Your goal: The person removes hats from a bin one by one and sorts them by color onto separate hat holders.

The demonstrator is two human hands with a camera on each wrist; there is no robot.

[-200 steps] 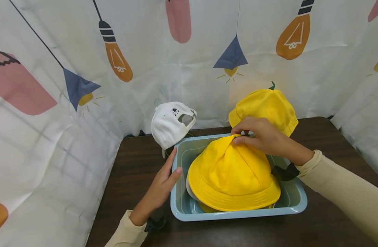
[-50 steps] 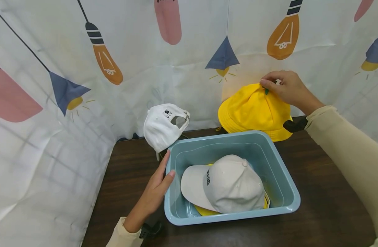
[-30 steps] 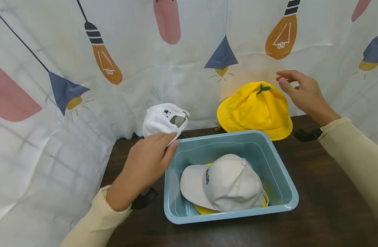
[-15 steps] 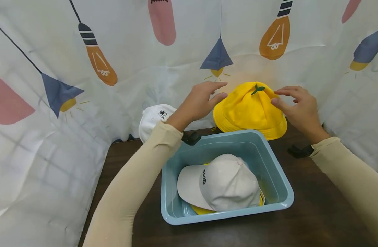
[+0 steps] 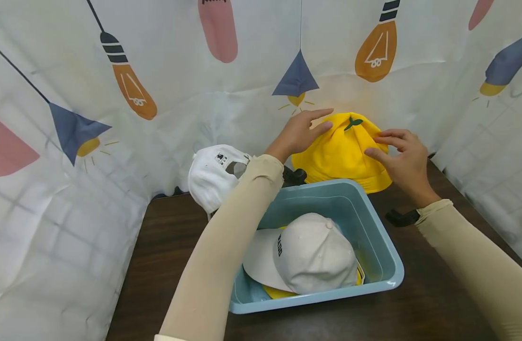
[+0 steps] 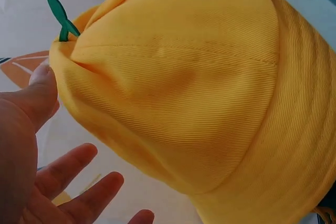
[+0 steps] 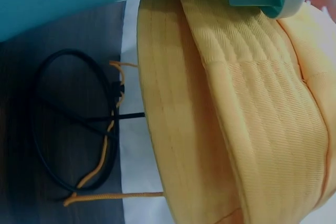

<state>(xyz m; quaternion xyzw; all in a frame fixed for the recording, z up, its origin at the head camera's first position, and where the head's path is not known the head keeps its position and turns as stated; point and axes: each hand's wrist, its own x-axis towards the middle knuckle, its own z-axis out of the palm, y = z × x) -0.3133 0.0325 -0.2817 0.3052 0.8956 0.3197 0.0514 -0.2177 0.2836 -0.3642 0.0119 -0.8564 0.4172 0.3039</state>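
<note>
A yellow bucket hat with a green sprout on top stands behind the blue basin. My left hand is at the upper left of its crown, fingers extended. In the left wrist view the thumb is right at the crown and the other fingers are spread apart. My right hand is at the hat's right side, fingers loosely bent with their tips at the cloth. Two layers of yellow brim show in the right wrist view, with an orange cord hanging below.
The blue basin holds an off-white cap over something yellow. A white cap stands behind its left corner, partly behind my left sleeve. A black cord loop lies on the dark table. Printed curtain hangs behind.
The yellow hat once in the basin has been lifted out, uncovering the off-white cap. My right hand has released the sprout hat's top and lowered; my left has moved from the basin to the hat.
</note>
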